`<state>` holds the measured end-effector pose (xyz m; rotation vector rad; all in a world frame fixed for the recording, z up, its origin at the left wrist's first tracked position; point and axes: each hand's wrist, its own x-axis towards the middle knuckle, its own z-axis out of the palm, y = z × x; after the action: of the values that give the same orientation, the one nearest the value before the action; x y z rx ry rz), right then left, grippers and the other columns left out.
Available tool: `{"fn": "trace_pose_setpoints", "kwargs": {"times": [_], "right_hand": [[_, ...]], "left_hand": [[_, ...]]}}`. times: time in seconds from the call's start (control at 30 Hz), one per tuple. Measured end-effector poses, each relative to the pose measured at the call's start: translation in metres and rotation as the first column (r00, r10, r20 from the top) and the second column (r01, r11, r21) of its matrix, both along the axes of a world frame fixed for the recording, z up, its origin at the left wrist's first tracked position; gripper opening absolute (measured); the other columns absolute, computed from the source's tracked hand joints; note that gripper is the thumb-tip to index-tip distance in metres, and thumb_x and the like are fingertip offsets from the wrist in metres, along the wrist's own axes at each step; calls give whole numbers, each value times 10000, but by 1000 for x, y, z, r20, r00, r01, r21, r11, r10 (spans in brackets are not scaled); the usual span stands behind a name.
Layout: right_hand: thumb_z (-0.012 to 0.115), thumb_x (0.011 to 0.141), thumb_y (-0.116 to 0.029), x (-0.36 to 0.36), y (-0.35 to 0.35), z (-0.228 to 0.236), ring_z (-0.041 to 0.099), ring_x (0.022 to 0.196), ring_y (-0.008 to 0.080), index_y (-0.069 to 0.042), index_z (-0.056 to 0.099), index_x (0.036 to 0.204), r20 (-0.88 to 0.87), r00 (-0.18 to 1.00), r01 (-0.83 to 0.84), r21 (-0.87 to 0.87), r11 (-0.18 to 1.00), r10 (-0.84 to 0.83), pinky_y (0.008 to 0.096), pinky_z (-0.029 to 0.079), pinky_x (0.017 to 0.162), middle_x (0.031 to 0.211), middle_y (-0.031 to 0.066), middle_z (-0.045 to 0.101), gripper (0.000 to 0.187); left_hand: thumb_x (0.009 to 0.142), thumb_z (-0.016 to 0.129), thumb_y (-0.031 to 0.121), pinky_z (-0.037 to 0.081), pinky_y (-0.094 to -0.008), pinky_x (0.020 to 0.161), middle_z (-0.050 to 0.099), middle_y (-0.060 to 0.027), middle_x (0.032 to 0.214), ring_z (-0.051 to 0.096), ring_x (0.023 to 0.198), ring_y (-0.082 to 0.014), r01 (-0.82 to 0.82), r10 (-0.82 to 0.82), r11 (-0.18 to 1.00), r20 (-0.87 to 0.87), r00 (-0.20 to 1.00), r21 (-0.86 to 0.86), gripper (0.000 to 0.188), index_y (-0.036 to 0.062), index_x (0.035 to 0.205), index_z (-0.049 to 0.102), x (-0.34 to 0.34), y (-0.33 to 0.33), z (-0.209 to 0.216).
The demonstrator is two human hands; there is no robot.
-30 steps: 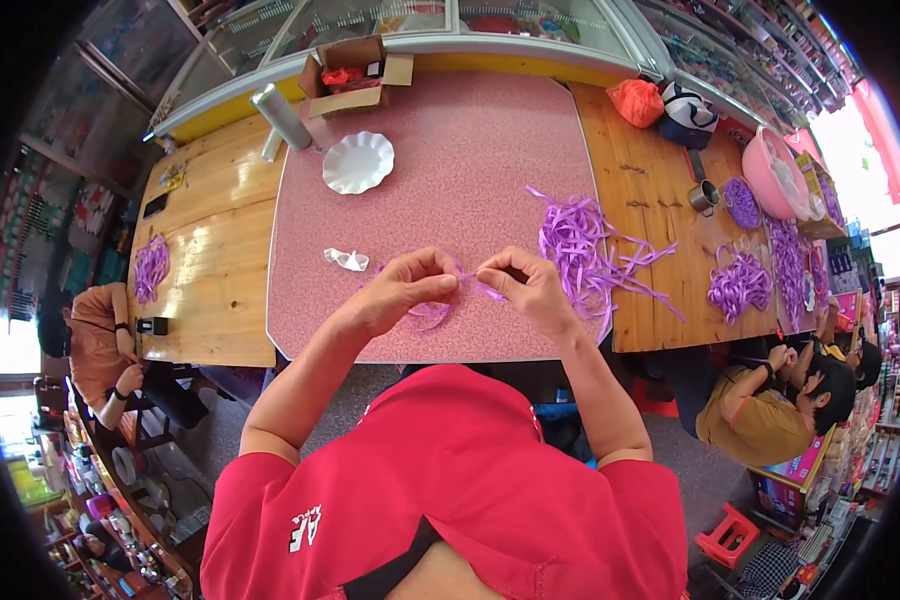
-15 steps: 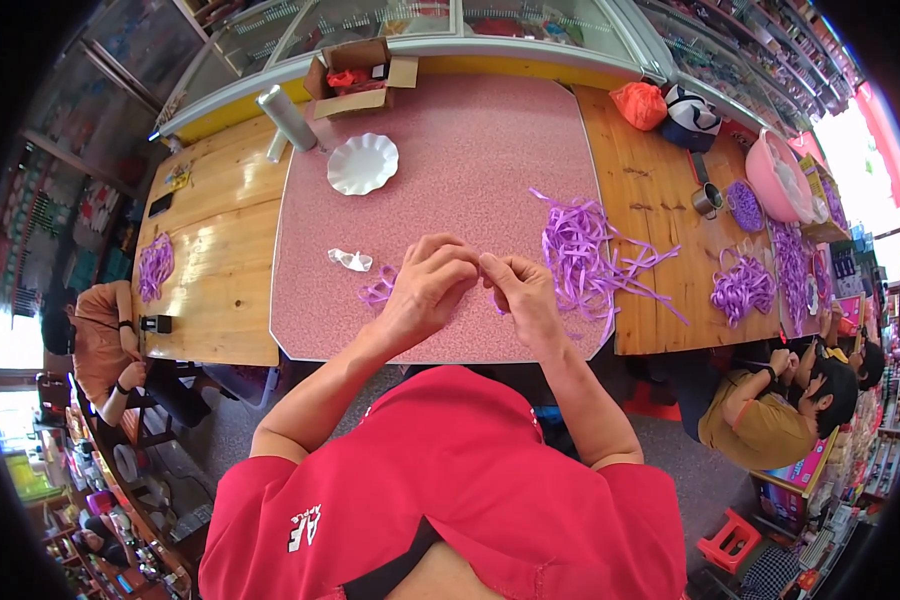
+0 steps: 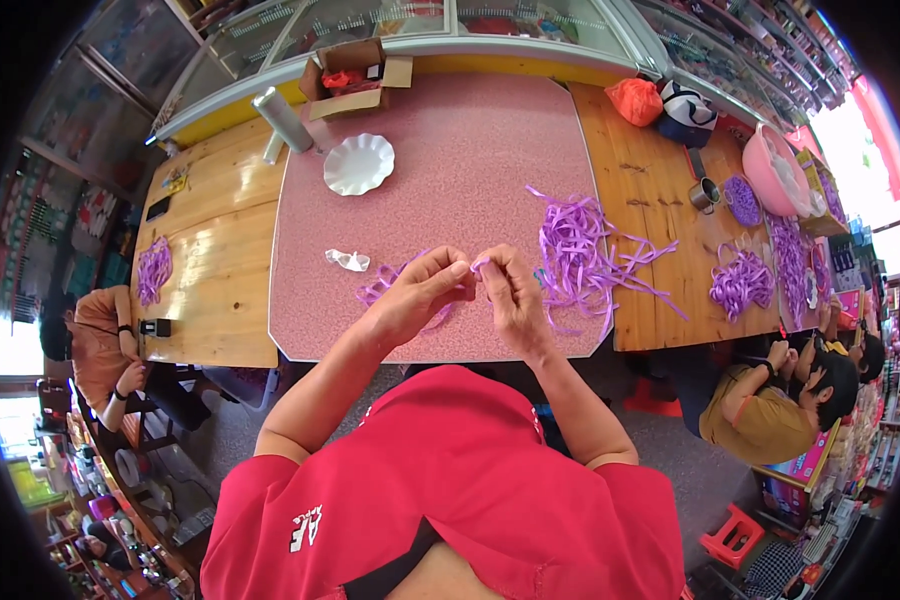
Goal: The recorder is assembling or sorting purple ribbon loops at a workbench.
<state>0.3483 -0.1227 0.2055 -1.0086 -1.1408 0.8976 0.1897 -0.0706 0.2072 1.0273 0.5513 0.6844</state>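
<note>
Single head-worn fisheye, steeply downward and close over the pink table (image 3: pixel 450 150).

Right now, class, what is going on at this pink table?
A person in a red shirt pinches a purple ribbon strip between the left hand and right hand, fingertips meeting over the pink table. A heap of purple ribbon lies to the right, a white scalloped plate farther back.

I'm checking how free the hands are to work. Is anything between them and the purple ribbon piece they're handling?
Nothing visible. The left hand and right hand meet above the pink tabletop, fingertips pinching a purple ribbon piece directly. The loose ribbon pile lies to the right, apart.
</note>
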Motion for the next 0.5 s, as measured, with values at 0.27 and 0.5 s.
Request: {"fn": "trace_pose_setpoints", "kwargs": {"times": [0.27,0.5], "right_hand": [[680,847,-7,19,1,2,575,681,87,-16,609,933,404,915,-65,82,995,26,241,470,580,834,36,624,112],[682,854,18,12,-1,10,586,680,52,4,682,945,227,974,38,-101,994,-15,223,477,582,819,42,683,92]], "left_hand": [[990,595,238,469,-243,849,619,2,933,573,903,-71,-3,11,999,-217,976,37,197,42,1006,588,-4,9,9],[977,621,246,453,-230,817,621,11,919,564,887,-67,32,17,986,-290,957,164,216,33,1002,607,-1,17,13]]}}
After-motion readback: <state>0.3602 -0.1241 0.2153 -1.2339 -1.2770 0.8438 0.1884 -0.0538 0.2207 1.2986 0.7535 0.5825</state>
